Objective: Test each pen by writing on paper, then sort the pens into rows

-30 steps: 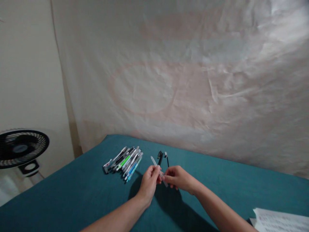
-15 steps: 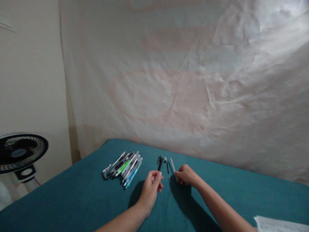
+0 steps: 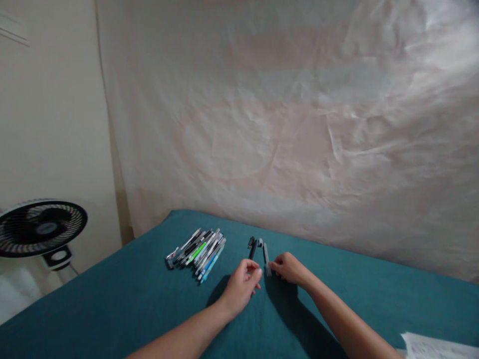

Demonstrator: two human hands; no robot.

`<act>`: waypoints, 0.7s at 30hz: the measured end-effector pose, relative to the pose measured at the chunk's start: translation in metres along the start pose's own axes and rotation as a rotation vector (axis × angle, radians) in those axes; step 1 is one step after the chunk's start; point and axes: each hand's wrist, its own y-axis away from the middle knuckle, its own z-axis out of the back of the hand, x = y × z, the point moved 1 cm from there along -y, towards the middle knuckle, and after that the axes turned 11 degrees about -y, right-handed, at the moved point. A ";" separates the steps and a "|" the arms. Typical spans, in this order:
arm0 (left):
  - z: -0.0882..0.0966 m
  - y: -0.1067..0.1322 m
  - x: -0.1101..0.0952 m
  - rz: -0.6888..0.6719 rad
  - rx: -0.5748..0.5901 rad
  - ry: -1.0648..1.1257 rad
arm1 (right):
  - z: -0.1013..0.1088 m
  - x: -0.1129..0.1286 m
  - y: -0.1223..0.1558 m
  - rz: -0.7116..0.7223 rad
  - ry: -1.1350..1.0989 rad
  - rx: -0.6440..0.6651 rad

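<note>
My left hand (image 3: pixel 243 286) is closed, thumb against fingers, low over the cloth; whatever sits in the pinch is hidden. Just beyond its fingertips a black pen part (image 3: pixel 253 249) points away from me, its near end covered by the hand. A small dark pen cap (image 3: pixel 250 243) lies beside it. My right hand (image 3: pixel 288 268) pinches the near end of a clear pen barrel (image 3: pixel 266 254) from the right. At that barrel's far end is a small clear-and-dark cap (image 3: pixel 260 242).
A pile of several pens (image 3: pixel 198 254), one bright green, lies to the left on the teal cloth (image 3: pixel 123 304). Past the table's left edge stands a black fan (image 3: pixel 47 228). White paper (image 3: pixel 437 346) is at the lower right. A pale sheet (image 3: pixel 299 124) hangs behind.
My right hand has shifted the clear barrel left, toward the black part. A thin dark refill between them no longer shows. My left hand has moved slightly right, and the view has shifted a little.
</note>
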 end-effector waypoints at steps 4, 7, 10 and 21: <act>0.024 -0.008 -0.005 -0.152 -0.006 -0.381 | 0.000 0.003 0.014 0.064 -0.037 0.073; 0.053 -0.016 -0.011 -0.282 -0.176 -0.677 | 0.001 0.006 0.026 0.098 -0.071 0.122; 0.079 -0.023 -0.013 -0.258 -0.293 -0.911 | 0.001 0.006 0.038 0.118 -0.111 0.170; 0.076 -0.024 -0.012 0.022 -0.207 -1.475 | -0.004 0.003 0.069 0.274 -0.042 0.036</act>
